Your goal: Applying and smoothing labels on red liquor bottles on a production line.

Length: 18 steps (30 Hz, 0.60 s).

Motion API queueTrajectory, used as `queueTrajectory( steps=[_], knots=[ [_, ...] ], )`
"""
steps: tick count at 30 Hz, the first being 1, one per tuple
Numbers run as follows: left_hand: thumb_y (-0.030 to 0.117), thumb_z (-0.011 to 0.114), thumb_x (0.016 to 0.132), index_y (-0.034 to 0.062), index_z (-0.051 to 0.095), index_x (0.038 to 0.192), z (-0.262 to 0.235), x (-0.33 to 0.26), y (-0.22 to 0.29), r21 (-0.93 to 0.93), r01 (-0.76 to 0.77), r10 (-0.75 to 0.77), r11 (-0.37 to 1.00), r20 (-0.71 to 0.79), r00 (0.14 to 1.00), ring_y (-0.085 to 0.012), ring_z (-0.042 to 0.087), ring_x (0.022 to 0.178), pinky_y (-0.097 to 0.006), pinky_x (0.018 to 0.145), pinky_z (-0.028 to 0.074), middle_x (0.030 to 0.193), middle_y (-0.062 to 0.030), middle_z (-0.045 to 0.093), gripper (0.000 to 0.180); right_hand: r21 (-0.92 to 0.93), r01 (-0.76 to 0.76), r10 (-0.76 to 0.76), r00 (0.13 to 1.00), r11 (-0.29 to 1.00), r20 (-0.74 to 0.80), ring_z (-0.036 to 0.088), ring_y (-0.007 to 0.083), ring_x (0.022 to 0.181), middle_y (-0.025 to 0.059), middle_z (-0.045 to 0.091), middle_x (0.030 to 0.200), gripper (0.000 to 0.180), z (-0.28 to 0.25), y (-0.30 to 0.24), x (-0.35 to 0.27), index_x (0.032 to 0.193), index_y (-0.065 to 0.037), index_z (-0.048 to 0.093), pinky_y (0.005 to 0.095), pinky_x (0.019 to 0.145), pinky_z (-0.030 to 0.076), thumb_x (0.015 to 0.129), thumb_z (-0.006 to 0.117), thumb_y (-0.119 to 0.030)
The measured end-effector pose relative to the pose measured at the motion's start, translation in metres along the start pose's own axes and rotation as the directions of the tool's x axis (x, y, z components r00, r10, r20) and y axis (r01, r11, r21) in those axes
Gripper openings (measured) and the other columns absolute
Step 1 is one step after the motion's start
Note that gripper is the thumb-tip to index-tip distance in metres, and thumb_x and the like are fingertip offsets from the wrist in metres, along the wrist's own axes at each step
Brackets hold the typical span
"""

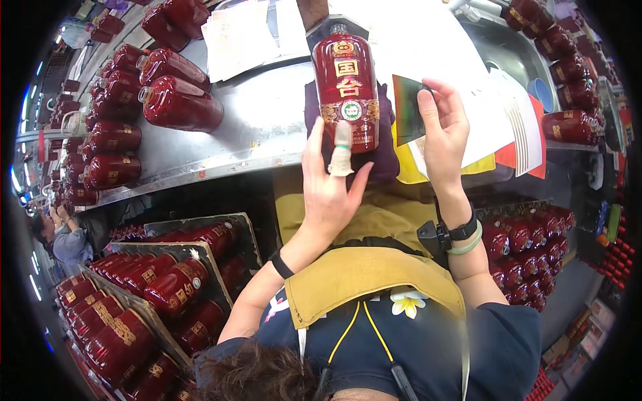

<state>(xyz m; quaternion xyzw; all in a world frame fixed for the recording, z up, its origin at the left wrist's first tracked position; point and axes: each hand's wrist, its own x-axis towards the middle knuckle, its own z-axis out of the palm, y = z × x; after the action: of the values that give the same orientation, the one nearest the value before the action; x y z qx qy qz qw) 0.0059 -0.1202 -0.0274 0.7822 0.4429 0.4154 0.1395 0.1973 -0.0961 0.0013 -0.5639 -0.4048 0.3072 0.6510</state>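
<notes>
A dark red glass bottle with gold lettering and a round green-and-white emblem lies on a dark purple cloth, its neck pointing away from me. My left hand rests at the bottle's lower end with its fingers stretched and apart. The middle fingertip, wrapped in a pale cover with a green band, presses on the glass just below the emblem. To the right of the bottle, my right hand pinches a thin dark greenish sheet between thumb and fingers, held apart from the bottle.
Red bottles crowd the left of the metal table. White papers lie at the back, and a sink is at the right. Crates of bottles flank me below. Another person sits far left.
</notes>
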Motion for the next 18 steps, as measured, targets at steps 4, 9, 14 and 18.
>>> queueTrajectory(
  steps=[4,9,14,18],
  knots=[
    [0.015,0.090,0.074,0.0057,0.050,0.151,-0.001,0.019,0.004,0.108,-0.041,0.038,0.993,0.031,0.999,-0.0488,0.041,0.138,-0.053,0.112,0.038,0.158,-0.0301,0.031,0.087,0.024,-0.039,0.039,0.999,0.999,0.004,0.058,0.0048,0.088,0.0015,0.066,0.098,0.023,0.001,-0.004,-0.001,0.121,0.001,0.063,0.0198,0.078,0.047,0.102,0.068,-0.011],
    [0.019,0.097,0.063,0.0018,0.054,0.145,-0.002,0.034,-0.009,0.066,0.041,-0.039,0.997,-0.028,0.999,-0.0398,0.058,0.124,-0.045,0.103,0.049,0.143,-0.0226,0.053,0.094,-0.070,0.040,-0.038,0.998,0.997,0.040,0.060,0.0055,0.088,0.0019,0.066,0.099,0.024,-0.001,-0.011,0.001,0.123,0.001,0.062,0.0205,0.079,0.048,0.101,0.066,-0.008],
    [0.017,0.095,0.065,-0.0068,0.053,0.141,-0.005,0.036,-0.018,0.054,-0.046,0.049,0.997,-0.045,0.998,-0.0405,0.059,0.120,-0.046,0.101,0.050,0.142,-0.0239,0.055,0.089,-0.164,0.252,-0.197,0.936,0.954,0.293,0.069,0.0171,0.087,0.0095,0.074,0.097,0.023,0.022,-0.022,0.000,0.115,-0.005,0.070,0.0299,0.080,0.053,0.093,0.070,-0.002],
    [0.013,0.094,0.069,-0.0054,0.054,0.142,-0.008,0.032,-0.025,-0.073,0.033,-0.034,0.997,-0.009,0.999,-0.0372,0.059,0.128,-0.043,0.105,0.049,0.144,-0.0216,0.055,0.085,-0.521,0.567,-0.502,0.820,0.638,0.276,0.069,0.0230,0.087,0.0054,0.076,0.098,0.026,0.023,-0.029,0.035,0.112,-0.010,0.073,0.0352,0.079,0.053,0.086,0.071,-0.005]
  ],
)
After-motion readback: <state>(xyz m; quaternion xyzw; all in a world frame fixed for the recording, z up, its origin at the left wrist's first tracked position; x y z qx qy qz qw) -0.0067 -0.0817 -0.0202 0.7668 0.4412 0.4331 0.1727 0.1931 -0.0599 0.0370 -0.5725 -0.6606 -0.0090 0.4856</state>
